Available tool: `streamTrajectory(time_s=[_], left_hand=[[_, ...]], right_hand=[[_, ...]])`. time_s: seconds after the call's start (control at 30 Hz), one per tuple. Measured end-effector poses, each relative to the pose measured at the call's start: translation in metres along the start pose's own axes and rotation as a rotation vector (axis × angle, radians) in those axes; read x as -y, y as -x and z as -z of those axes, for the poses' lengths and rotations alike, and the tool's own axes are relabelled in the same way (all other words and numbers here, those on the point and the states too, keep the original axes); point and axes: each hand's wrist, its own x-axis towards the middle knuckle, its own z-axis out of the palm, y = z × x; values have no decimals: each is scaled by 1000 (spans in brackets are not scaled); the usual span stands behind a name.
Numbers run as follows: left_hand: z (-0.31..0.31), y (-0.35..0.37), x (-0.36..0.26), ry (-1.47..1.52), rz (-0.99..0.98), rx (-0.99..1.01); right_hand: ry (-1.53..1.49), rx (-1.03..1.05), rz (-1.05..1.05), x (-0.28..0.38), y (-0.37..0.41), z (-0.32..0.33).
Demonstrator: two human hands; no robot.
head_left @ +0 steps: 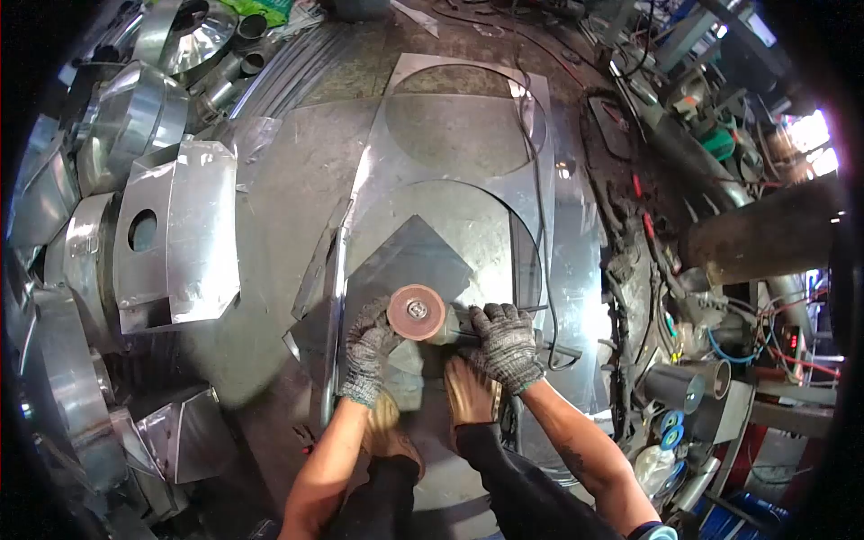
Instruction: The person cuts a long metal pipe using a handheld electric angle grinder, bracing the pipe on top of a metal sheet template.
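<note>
- Just below centre, toward six o'clock, an angle grinder [458,329] hangs over sheet metal [416,247], disc [432,323] facing up.
- Right hand [507,346]: grip wrapped firmly around its body.
- Left hand [367,353]: curled at the disc's eight o'clock edge, hold hidden; accidental start-up could cut those fingers.
- Cable [537,166] at one o'clock: a snag could jerk the tool.

Metal workshop: sheet-metal parts [178,229] piled left, cut sheets [562,207] on floor [261,351], pipes, cables right.

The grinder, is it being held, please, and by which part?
The right hand holds the grinder by its body; the left hand is beside the disc.
</note>
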Motion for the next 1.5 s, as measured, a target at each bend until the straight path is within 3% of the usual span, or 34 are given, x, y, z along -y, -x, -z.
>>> streamTrajectory(time_s=[0.03, 0.1, 0.17, 0.23, 0.37, 0.43, 0.57, 0.63, 0.67, 0.9, 0.97, 1.03, 1.13, 1.2, 1.23, 1.27, 1.3, 1.37, 1.4, 1.43, 1.47, 1.5], left_hand=[[2, -2, -3, 10, -14, -3], [11, 0, -14, -845, -159, -18], [10, 1, -15, -958, -233, -44], [-8, -1, -21, -1392, -602, 63], [-46, 5, -36, -1787, -591, 128], [-48, 0, -36, -1753, -541, 104], [-46, -8, -27, -1614, -690, 9], [-49, -8, -31, -1774, -762, 72], [-50, -6, -33, -1779, -665, 68], [-55, -7, -34, -1759, -724, 40], [-63, -5, -44, -1760, -498, 18], [-65, -3, -43, -1722, -500, 13], [-52, -15, -26, -1810, -778, 74], [-44, -23, -24, -1739, -715, 65], [-46, -29, -22, -1660, -652, 71], [-35, -36, -19, -1687, -755, 79], [-25, -44, -11, -1686, -867, 121], [-57, -29, -23, -1567, -405, 20], [-55, -38, -21, -1373, -545, 124], [-53, -42, -22, -1225, -411, 133], [-36, -57, -15, -1059, -246, 76], [-36, -66, -16, -868, -235, 95]], right_hand=[[0, 2, 18, -4, -8, -2], [-47, 15, 59, -4, -19, -6], [-33, -4, 90, -7, -20, -15], [-46, -29, 95, -7, -21, -15], [-18, -78, 62, -9, -16, -24], [-35, -45, 27, -2, -13, -20], [-28, -41, -1, 1, -11, -18], [-47, -39, -7, 0, -12, -19], [-27, -68, 3, 0, -10, -22], [-13, -99, -1, 3, -8, -24], [-20, -108, -10, 2, -7, -25], [-27, -119, -10, 3, -8, -24], [-20, -124, -13, 1, -7, -28], [16, -158, -2, 3, -4, -32], [-78, -73, -52, 11, -5, -11], [104, -474, 114, -3, -1, -49], [24, -386, 109, -8, -3, -56], [-105, -197, -20, -5, -3, -41], [-306, -317, -4, -1, -6, -29], [-261, -99, -131, 1, -6, -17], [-340, -131, -173, 9, 4, 7], [-458, -214, -170, 13, 15, 15]])
